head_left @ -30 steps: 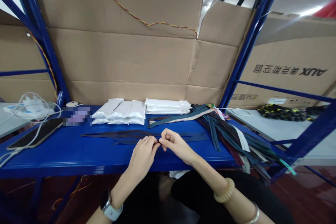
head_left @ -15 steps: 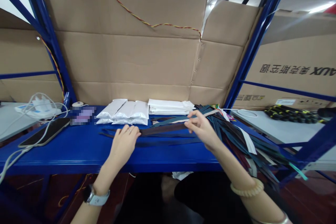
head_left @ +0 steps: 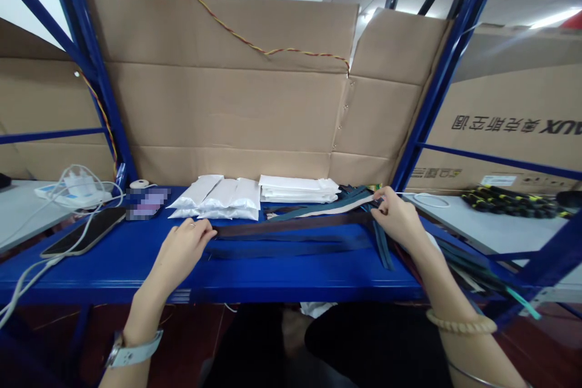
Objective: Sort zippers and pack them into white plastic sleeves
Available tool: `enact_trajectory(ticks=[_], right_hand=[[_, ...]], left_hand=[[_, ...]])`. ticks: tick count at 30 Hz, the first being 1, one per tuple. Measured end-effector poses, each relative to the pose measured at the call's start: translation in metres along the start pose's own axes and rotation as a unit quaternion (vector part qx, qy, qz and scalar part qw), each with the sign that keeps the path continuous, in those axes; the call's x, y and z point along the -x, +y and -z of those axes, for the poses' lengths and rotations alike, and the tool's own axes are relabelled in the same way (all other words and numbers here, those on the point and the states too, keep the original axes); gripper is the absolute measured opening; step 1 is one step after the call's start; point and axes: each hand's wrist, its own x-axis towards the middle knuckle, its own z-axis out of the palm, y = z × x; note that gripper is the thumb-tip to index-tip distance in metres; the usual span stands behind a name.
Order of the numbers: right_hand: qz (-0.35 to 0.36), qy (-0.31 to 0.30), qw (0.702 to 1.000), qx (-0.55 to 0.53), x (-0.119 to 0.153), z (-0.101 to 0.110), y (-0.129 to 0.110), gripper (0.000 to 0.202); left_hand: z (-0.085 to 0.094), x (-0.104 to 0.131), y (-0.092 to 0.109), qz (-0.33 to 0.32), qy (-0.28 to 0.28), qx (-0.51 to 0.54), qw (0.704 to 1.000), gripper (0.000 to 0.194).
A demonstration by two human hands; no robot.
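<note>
A long dark brown fabric strip (head_left: 291, 225) is stretched nearly straight above the blue shelf, from hand to hand. My left hand (head_left: 186, 251) pinches its left end between thumb and fingers. The right end meets the closed fingers of my right hand (head_left: 398, 218), which hide the exact grip. Below it, a dark navy strip (head_left: 291, 248) lies across the shelf. Just behind are a teal strip (head_left: 318, 210) and a cream strip (head_left: 336, 208), reaching to my right fingertips. A pile of mixed strips (head_left: 459, 260) lies beside and partly behind my right forearm.
White plastic packets (head_left: 227, 197) and a stack of flat white packets (head_left: 297, 188) stand against the cardboard back wall (head_left: 227, 109). At left lie a phone (head_left: 84, 231), white cables (head_left: 54, 260) and a power strip (head_left: 75, 191). Blue posts (head_left: 448, 79) frame the shelf (head_left: 273, 282).
My hands have moved apart, the left one leftward and the right one rightward. The brown strip now spans the wider gap, and the right fingers have closed from a loose, raised pose.
</note>
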Motion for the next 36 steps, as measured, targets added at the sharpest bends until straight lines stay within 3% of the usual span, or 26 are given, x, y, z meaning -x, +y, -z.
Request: enact_trajectory(ticks=[3,6,10,15,18,21,27,31,36], right_hand=[[-0.002,-0.100,0.993,0.059,0.003,-0.012,0.011,0.022],[-0.023,-0.181,0.977,0.112,0.008,-0.019,0.017,0.013],[-0.037,-0.173,0.970,0.167,0.011,-0.022,0.008,0.022],[0.079,-0.161,0.982,0.057,0.002,-0.040,-0.039,0.020],[0.145,-0.213,0.966,-0.011,-0.006,-0.065,-0.077,0.023],[0.163,-0.253,0.953,-0.030,-0.011,-0.093,-0.110,0.026],[0.163,-0.248,0.955,-0.018,-0.013,-0.135,-0.147,0.024],[0.160,-0.229,0.960,-0.002,-0.010,-0.134,-0.154,0.017],[0.179,-0.197,0.964,0.005,0.008,-0.102,-0.153,0.017]], left_hand=[[-0.005,0.001,0.005,-0.029,-0.064,0.033,0.997,0.029],[-0.010,0.002,0.008,-0.041,-0.085,0.044,0.995,0.026],[-0.009,0.004,0.012,-0.040,-0.091,0.096,0.990,0.027],[-0.009,0.006,0.025,-0.089,-0.161,0.194,0.964,0.025],[-0.016,0.006,0.033,-0.079,-0.137,0.186,0.970,0.018],[-0.023,0.004,0.038,-0.065,-0.110,0.170,0.977,0.021],[-0.026,0.003,0.041,-0.070,-0.096,0.159,0.980,0.023],[-0.024,0.002,0.045,-0.066,-0.081,0.176,0.979,0.019],[-0.026,0.000,0.061,-0.024,-0.038,0.237,0.971,0.026]])
